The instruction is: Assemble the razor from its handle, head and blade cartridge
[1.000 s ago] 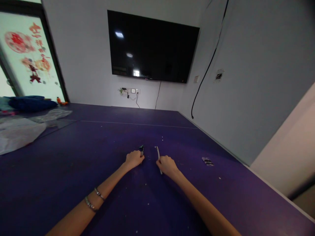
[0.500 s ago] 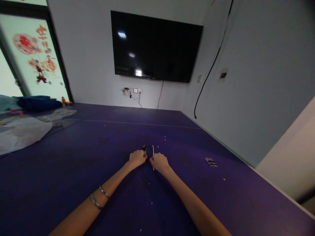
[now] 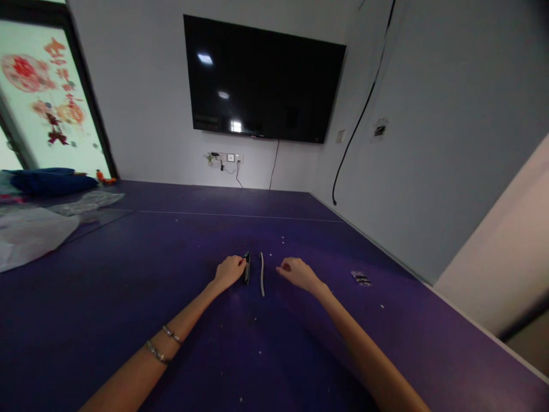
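My left hand (image 3: 230, 272) is closed at the upper part of a slim dark object with a shiny edge (image 3: 247, 270), which looks like a razor, though its kind is not certain. To its right, a thin pale stick like a toothbrush (image 3: 262, 276) lies lengthwise on the purple surface (image 3: 206, 355), touched by neither hand. My right hand (image 3: 299, 273) hovers or rests just right of the stick. Its fingers are loosely curled, with a gap between thumb and forefinger and nothing in them.
A small clear packet with dark items (image 3: 361, 278) lies at the right. White plastic sheeting (image 3: 36, 234) and dark blue cloth (image 3: 54, 181) lie at the left. A black cable (image 3: 358, 126) hangs down the right wall. White specks dot the surface.
My right hand has let go of the pale stick and moved right, leaving it lying on the surface. My left hand stays at the dark object. The view has shifted slightly right.
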`<state>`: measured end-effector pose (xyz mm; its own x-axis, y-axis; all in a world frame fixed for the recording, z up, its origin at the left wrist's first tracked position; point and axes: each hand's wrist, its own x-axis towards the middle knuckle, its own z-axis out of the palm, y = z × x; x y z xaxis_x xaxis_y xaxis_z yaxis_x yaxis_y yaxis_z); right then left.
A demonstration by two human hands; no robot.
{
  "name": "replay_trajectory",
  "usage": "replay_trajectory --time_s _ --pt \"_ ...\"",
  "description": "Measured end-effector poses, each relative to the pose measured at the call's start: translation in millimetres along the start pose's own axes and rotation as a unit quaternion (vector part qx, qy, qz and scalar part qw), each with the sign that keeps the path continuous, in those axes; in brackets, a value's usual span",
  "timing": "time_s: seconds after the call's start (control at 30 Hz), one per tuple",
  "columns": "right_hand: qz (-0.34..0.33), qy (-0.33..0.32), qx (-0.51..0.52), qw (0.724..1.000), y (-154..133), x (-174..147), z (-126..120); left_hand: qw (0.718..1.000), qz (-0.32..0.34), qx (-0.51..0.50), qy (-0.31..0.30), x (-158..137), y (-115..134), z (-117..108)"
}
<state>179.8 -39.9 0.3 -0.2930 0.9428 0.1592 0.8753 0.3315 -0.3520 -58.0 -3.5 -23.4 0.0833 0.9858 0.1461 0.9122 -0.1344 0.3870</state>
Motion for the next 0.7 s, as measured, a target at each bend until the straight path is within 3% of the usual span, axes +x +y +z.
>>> replay_trajectory --time_s 0.1,0.27,0.4,0.53,0.7 --pt "-0.006 0.054 0.022 0.998 49.7 -14.6 -21.2 0.999 0.002 -0.034 0.030 8.2 -9.5 -1.8" --pt "0.073 0.116 0.002 0.991 138.7 -47.7 -44.5 0.994 0.006 -0.080 0.077 14.8 -19.8 0.1" --pt "0.114 0.139 -0.029 0.983 192.5 -75.4 -57.3 0.990 0.014 -0.104 0.098 12.5 -23.4 2.3" --pt "0.146 0.118 -0.006 0.982 224.5 -96.4 -67.6 0.983 0.022 -0.148 0.104 11.2 -28.4 3.2" --pt "0.118 0.043 -0.030 0.992 234.7 -105.2 -80.8 0.979 0.015 -0.179 0.098 12.9 -33.2 3.9"
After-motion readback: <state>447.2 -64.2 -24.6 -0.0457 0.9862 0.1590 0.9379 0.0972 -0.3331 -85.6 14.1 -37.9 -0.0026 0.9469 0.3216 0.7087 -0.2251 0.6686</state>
